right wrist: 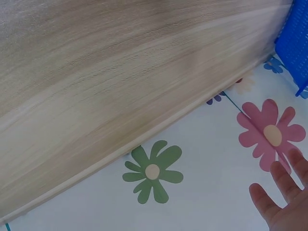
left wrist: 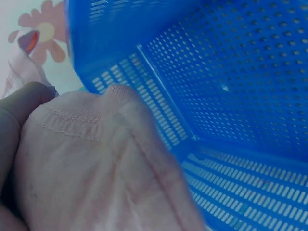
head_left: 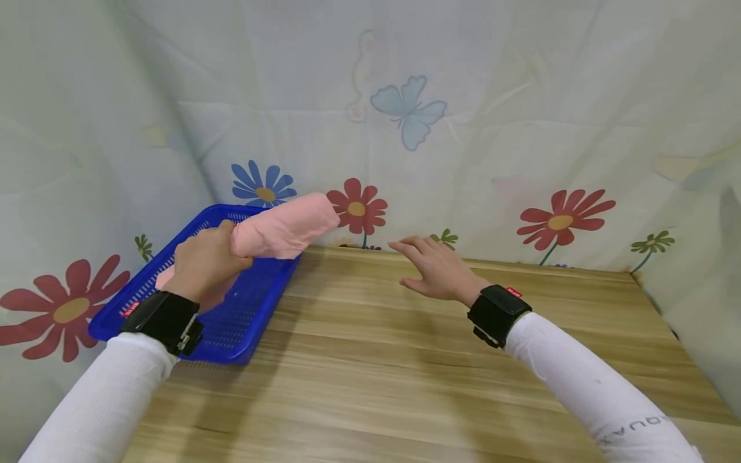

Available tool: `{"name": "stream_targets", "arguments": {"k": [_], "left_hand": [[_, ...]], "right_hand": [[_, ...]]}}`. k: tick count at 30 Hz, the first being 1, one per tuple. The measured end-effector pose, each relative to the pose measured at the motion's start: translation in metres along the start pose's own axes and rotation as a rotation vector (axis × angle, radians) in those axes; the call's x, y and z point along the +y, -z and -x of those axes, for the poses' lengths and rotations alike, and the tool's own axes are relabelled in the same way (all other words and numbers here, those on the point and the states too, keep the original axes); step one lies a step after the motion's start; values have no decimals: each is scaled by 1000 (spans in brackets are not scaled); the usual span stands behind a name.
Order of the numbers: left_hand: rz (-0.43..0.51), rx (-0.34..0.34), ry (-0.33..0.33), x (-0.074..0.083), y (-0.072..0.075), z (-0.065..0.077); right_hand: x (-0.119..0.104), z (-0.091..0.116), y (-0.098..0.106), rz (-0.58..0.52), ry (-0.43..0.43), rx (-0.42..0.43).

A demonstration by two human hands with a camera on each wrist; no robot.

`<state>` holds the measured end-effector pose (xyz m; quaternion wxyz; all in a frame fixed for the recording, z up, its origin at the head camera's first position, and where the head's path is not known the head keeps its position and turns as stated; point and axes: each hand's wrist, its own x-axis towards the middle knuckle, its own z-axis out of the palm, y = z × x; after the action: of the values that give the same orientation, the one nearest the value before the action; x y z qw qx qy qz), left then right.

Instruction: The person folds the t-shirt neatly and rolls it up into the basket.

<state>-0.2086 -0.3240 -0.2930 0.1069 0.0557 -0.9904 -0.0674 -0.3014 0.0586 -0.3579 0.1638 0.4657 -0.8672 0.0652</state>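
My left hand (head_left: 202, 260) grips a bunched pink garment (head_left: 286, 225) above the blue plastic basket (head_left: 278, 303). One end of the cloth sticks out to the right past the fist, while more of it hangs below the hand over the basket. In the left wrist view, a stitched seam and a ribbed edge show on the garment (left wrist: 96, 163); its exact kind cannot be told. The right hand (head_left: 440, 267) hovers over the back of the table with fingers spread, holding nothing. Its fingers also appear at the corner of the right wrist view.
The wooden table (head_left: 370, 386) runs back to a pale curtain (head_left: 480, 161) printed with flowers and a butterfly. The basket stands at the table's left, near the curtain. Black straps (head_left: 498, 315) circle both wrists over white sleeves.
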Motion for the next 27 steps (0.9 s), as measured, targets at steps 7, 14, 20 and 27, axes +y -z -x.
{"name": "stream_targets", "arguments": {"k": [7, 14, 20, 27], "left_hand": [[-19, -12, 50, -15, 1, 5], [-27, -10, 85, -29, 0, 10], [-57, -50, 130, -37, -1, 16], [-77, -97, 138, -36, -7, 17]], "right_hand": [[1, 3, -2, 5, -12, -11], [2, 6, -3, 4, -20, -19], [4, 9, -2, 3, -10, -21], [4, 12, -4, 4, -17, -27]]}}
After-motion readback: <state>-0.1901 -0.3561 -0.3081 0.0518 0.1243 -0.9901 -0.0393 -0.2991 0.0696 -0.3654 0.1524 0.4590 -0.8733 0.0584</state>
